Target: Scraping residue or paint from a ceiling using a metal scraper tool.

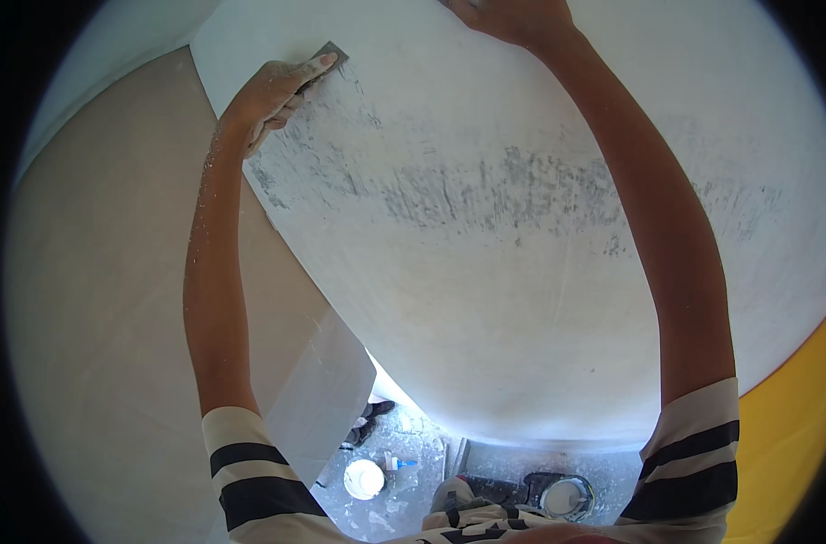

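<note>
My left hand (277, 92), dusted white, grips a small flat grey pad (331, 49), perhaps a sanding block. Its thumb lies on top, and the pad is against the large white curved panel (494, 306), near the panel's left edge. Dark grey streaks (508, 190) run across the panel below and to the right of this hand. At the top edge of the head view, my right hand (515, 17) is near the same panel. Its fingers are mostly cut off, so whatever it touches or holds is hidden.
A beige panel (127, 238) adjoins on the left, and a yellow surface (787, 435) lies at lower right. Down on the spattered floor (413, 503) are a white bucket (364, 479), a blue-handled tool (402, 464), another bucket (562, 498) and a person's dark shoes (379, 409).
</note>
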A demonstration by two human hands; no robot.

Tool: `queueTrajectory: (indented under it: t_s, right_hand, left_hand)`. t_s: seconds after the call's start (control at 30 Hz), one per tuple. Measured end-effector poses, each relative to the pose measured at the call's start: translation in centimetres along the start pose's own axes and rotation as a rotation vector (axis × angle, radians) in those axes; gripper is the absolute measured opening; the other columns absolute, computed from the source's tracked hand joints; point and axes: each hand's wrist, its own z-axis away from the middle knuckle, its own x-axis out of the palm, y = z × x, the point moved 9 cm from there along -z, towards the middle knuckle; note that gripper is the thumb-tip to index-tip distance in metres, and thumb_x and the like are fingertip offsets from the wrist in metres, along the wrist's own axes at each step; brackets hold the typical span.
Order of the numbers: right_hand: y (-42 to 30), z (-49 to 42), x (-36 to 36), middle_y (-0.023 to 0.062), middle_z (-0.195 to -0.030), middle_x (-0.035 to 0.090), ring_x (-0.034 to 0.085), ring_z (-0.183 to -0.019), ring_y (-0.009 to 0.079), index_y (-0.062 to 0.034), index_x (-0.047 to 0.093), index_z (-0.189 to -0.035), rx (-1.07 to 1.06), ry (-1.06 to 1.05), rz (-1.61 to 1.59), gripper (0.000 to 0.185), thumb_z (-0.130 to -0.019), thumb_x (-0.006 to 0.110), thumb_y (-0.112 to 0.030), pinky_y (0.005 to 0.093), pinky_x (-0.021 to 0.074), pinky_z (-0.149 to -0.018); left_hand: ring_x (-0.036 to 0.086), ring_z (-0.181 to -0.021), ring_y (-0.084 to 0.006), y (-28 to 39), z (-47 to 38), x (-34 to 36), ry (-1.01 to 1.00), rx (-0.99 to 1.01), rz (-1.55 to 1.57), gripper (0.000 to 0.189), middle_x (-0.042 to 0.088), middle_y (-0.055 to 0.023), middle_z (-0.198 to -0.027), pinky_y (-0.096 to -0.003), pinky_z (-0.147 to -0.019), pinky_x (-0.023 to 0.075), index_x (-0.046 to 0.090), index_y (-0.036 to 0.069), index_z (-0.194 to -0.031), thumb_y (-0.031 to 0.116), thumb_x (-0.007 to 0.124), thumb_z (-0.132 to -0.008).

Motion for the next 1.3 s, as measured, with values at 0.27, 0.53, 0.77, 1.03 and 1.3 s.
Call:
queueTrajectory:
  t_s: [0.27, 0.53, 0.77, 1.03, 1.3]
  right_hand:
    - [-1.7, -0.3, 0.2, 0.0195, -0.155, 0.047, 0.039, -0.146, 0.0400, -0.0162, 0.062, -0.141, -0.010, -0.089, 0.049, 0.053, -0.098, 0.061, -0.046, 0.0528, 0.0259, -0.121]
    - [-1.6, 0.0, 0.4, 0.0194, -0.154, 0.048, 0.040, -0.145, 0.0405, -0.0160, 0.063, -0.140, -0.017, -0.083, 0.003, 0.051, -0.097, 0.062, -0.045, 0.0531, 0.0271, -0.121]
    - [-0.9, -0.1, 0.1, 0.0181, -0.154, 0.049, 0.041, -0.145, 0.0389, -0.0176, 0.066, -0.137, -0.010, -0.070, -0.003, 0.047, -0.096, 0.064, -0.043, 0.0509, 0.0295, -0.120]
    - [-1.3, 0.1, 0.1, 0.0167, -0.152, 0.051, 0.043, -0.143, 0.0382, -0.0178, 0.068, -0.135, -0.023, -0.015, -0.024, 0.044, -0.096, 0.065, -0.040, 0.0493, 0.0317, -0.120]
    - [-0.6, 0.2, -0.3, 0.0147, -0.152, 0.052, 0.044, -0.143, 0.0363, -0.0190, 0.068, -0.134, -0.025, -0.004, -0.021, 0.043, -0.097, 0.065, -0.039, 0.0484, 0.0322, -0.120]
  left_hand:
    - [0.027, -0.041, -0.0026, 2.9, -2.6, -2.5, -0.124, 0.133, -0.435, 0.060, 0.037, 0.0092, -0.048, -0.0234, -0.038, 0.0205, 0.060, 0.015, -0.070, 0.072, 0.074, -0.083]
    - [0.025, -0.043, -0.0034, 1.2, -1.5, -0.5, -0.116, 0.143, -0.188, 0.058, 0.037, 0.0101, -0.051, -0.0238, -0.039, 0.0192, 0.057, 0.015, -0.068, 0.067, 0.070, -0.089]
    - [0.029, -0.046, -0.0038, 0.5, 0.0, 4.2, 0.003, 0.056, 0.228, 0.056, 0.038, 0.0091, -0.053, -0.0235, -0.044, 0.0247, 0.058, 0.013, -0.070, 0.063, 0.073, -0.089]
    - [0.032, -0.047, -0.0060, -2.5, 1.5, 6.3, 0.110, -0.051, 0.623, 0.050, 0.039, 0.0078, -0.056, -0.0273, -0.046, 0.0288, 0.061, 0.009, -0.072, 0.052, 0.075, -0.092]
    - [0.024, -0.046, -0.0070, -2.7, 4.3, 12.9, 0.181, -0.208, 0.983, 0.046, 0.031, 0.0063, -0.056, -0.0259, -0.045, 0.0257, 0.060, 0.008, -0.081, 0.050, 0.073, -0.096]
